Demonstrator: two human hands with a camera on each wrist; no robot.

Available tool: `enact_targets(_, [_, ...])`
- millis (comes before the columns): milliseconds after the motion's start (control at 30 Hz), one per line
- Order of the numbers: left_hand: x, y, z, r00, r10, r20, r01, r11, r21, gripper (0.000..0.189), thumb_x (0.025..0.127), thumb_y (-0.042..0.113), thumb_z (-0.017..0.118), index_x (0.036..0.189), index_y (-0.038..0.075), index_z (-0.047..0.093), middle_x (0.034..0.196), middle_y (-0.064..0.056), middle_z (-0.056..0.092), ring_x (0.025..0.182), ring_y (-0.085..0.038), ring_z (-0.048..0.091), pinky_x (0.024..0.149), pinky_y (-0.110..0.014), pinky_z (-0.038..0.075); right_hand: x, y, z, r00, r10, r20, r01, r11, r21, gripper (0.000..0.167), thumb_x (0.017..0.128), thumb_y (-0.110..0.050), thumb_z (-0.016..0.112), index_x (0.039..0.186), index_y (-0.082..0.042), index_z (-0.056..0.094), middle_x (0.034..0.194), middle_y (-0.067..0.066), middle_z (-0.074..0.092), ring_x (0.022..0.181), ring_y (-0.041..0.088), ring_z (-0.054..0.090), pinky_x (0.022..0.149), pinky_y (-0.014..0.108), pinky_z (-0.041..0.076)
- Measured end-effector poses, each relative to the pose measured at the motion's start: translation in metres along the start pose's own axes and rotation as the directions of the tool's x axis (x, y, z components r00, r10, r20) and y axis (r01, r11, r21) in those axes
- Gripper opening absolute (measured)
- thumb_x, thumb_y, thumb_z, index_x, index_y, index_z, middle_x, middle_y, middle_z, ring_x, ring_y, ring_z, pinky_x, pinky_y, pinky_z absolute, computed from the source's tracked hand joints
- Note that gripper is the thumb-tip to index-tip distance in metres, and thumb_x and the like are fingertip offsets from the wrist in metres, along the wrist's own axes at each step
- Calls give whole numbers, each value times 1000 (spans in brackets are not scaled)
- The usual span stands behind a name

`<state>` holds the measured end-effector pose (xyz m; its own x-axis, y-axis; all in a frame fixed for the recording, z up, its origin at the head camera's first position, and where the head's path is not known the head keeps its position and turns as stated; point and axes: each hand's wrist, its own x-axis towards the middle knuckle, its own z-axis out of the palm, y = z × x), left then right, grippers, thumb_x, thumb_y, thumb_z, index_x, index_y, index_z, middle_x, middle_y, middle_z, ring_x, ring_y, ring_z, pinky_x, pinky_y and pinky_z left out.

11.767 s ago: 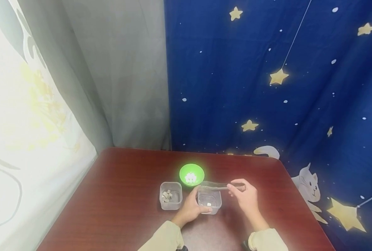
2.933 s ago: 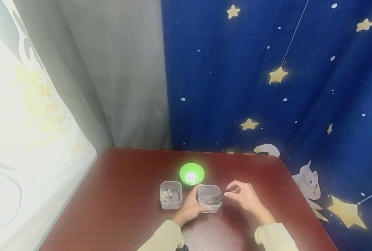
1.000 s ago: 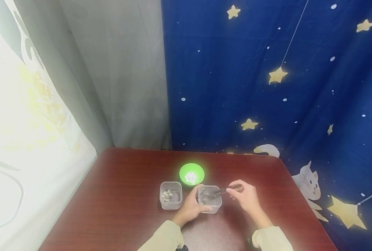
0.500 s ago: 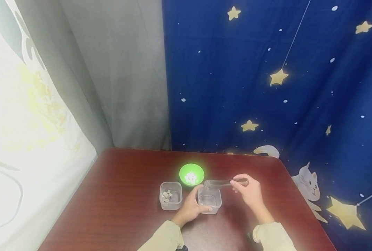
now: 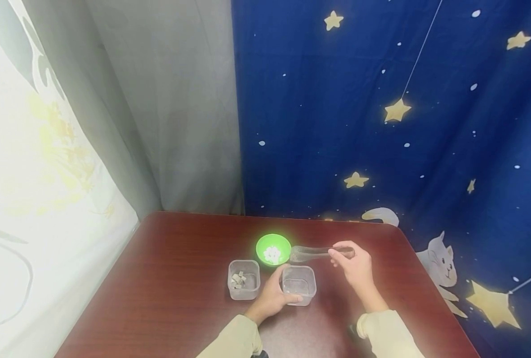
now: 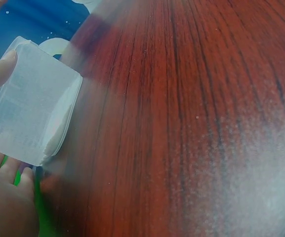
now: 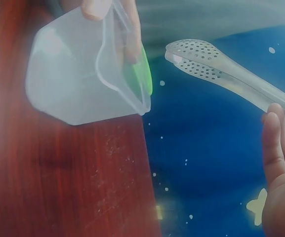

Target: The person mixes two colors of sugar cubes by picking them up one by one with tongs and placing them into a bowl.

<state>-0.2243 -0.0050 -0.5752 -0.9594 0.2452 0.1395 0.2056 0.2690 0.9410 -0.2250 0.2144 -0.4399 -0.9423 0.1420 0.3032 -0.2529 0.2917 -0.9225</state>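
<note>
My left hand (image 5: 272, 297) grips a clear square plastic container (image 5: 299, 288) on the table, thumb on its near side and fingers round its left wall. My right hand (image 5: 354, 263) pinches a pair of metal tongs (image 5: 310, 253) by the handle end. Their perforated heads (image 7: 196, 52) are nearly closed, with a small white piece (image 7: 177, 59) showing between the tips. In the head view, the tong tips are beside the right rim of a green bowl (image 5: 273, 239). White cubes (image 5: 272, 254) lie in that bowl.
A second clear square container (image 5: 244, 294), left of my left hand, holds several greyish-beige cubes (image 5: 237, 279). All stand on a dark red wooden table (image 5: 180, 278). A blue star-patterned curtain (image 5: 310, 124) and a grey curtain (image 5: 171, 109) hang behind its far edge.
My right hand has lifted the tongs out of the held container and moved them away from me, towards the green bowl. The white cube seen earlier in that container no longer shows there.
</note>
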Motion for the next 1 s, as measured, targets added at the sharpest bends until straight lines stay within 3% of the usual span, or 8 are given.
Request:
enact_targets(233, [1, 0, 0, 1000, 4, -6, -4, 1000, -2, 96, 64, 28, 90, 144, 8, 41, 128, -9, 57, 113, -28, 55, 101, -48, 39, 10, -2, 8, 1000, -19, -17, 20, 998, 54, 19, 81, 0, 76, 96, 9, 67, 75, 25, 68, 62, 35, 68, 56, 33, 57])
enact_targets(433, [1, 0, 1, 1000, 7, -5, -7, 1000, 8, 96, 64, 28, 90, 144, 6, 41, 130, -10, 57, 114, -28, 54, 101, -49, 40, 17, -4, 16, 998, -54, -26, 56, 995, 82, 19, 81, 2, 76, 96, 11, 67, 72, 21, 69, 63, 38, 67, 57, 41, 57])
enact_targets(667, [-3, -2, 4, 1000, 20, -10, -20, 1000, 3, 96, 63, 26, 90, 143, 5, 41, 129, -10, 57, 113, -29, 55, 100, -49, 41, 18, -2, 21, 997, -65, -45, 70, 990, 125, 18, 81, 4, 75, 95, 12, 66, 71, 19, 69, 62, 40, 66, 57, 37, 57])
enact_targets(833, [-5, -3, 7, 1000, 20, -19, -20, 1000, 12, 96, 64, 26, 90, 144, 5, 41, 130, -11, 56, 115, -30, 54, 101, -49, 39, 17, 6, 23, 995, -90, -53, 97, 984, 150, 20, 81, 4, 75, 96, 13, 66, 70, 16, 69, 58, 25, 68, 56, 35, 57])
enact_targets(1000, [-8, -4, 8, 999, 27, -28, -27, 999, 24, 96, 64, 26, 90, 144, 6, 41, 131, -11, 56, 116, -30, 54, 102, -50, 39, 18, 29, 23, 993, -103, -66, 112, 979, 169, 22, 79, 0, 78, 95, 11, 67, 69, 11, 69, 58, 28, 67, 57, 41, 57])
